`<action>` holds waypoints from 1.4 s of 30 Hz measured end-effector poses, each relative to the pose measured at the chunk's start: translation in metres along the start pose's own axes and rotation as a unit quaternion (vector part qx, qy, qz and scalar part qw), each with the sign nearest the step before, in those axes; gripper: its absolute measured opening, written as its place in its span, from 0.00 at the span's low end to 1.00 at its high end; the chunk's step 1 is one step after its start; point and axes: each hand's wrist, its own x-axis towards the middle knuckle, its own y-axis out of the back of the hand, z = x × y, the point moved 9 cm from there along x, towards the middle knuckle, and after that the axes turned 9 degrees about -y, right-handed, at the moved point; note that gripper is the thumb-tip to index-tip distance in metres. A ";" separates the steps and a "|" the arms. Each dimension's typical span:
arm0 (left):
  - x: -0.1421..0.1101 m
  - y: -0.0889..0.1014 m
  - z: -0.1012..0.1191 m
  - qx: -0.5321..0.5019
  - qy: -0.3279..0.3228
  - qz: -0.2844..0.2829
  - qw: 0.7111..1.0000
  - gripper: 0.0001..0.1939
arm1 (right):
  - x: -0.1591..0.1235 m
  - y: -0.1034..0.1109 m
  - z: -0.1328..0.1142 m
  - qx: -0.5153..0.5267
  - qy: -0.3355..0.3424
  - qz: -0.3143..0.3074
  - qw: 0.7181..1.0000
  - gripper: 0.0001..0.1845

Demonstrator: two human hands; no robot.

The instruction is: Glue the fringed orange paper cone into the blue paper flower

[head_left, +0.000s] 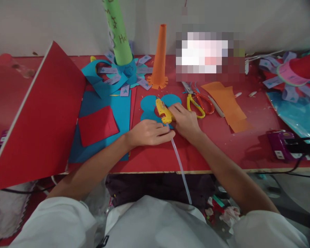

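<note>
A yellow hot glue gun [163, 111] is in my right hand [185, 120], its nozzle pointing away from me over a blue paper flower shape [147, 103]. From the back of the gun a long translucent glue stick [179, 162] trails down past the table's front edge. My left hand [151, 132] is closed around that stick close to the gun's rear end, with the fingertips partly hidden. Parts of the blue flower's rounded petals show on both sides of the gun; its middle is covered.
Yellow-handled scissors [196, 106] and red-handled scissors [206, 103] lie to the right, beside orange paper pieces [228, 108]. Behind stand an orange paper cone [159, 58] and a green paper tube [120, 38]. At left are a red board [46, 120], blue sheets [100, 148] and a red paper piece [98, 125]. A purple power box [280, 146] sits right.
</note>
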 end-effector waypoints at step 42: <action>-0.018 0.001 -0.019 -0.096 0.117 0.064 0.986 0.05 | -0.001 0.004 0.001 0.012 -0.008 0.008 1.000 0.14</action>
